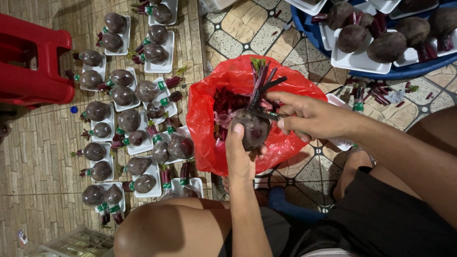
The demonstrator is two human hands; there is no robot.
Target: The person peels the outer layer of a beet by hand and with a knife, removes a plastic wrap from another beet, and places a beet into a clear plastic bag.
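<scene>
- Beetroot (252,129): a dark purple root near the picture's centre, held above the open mouth of the red plastic bag (209,102); its stalks (261,81) rise toward 12 o'clock.
- Left hand (239,154): lies at 6 o'clock of the beetroot, closed around its lower left side; the thumb runs up the root's left flank and the fingertips curl under its base. The forearm extends straight down toward 6 o'clock.
- Right hand (312,116): lies at 3 o'clock of the beetroot, fingers closed narrowly on a thin dark blade-like tool (267,114) whose tip meets the crown of the root where the stalks begin. The forearm runs off toward 4 o'clock.
- Red plastic bag: cut stems and reddish scraps fill its inside.
- White trays of wrapped beetroots (128,123): set in rows on the tiled floor (43,157) at 9 o'clock of the hands, green bands at the stems.
- Blue tub (414,70): at 2 o'clock, holds trays of unwrapped beetroots.
- Red plastic stool (33,62): at 10 o'clock, well apart from the hands.
</scene>
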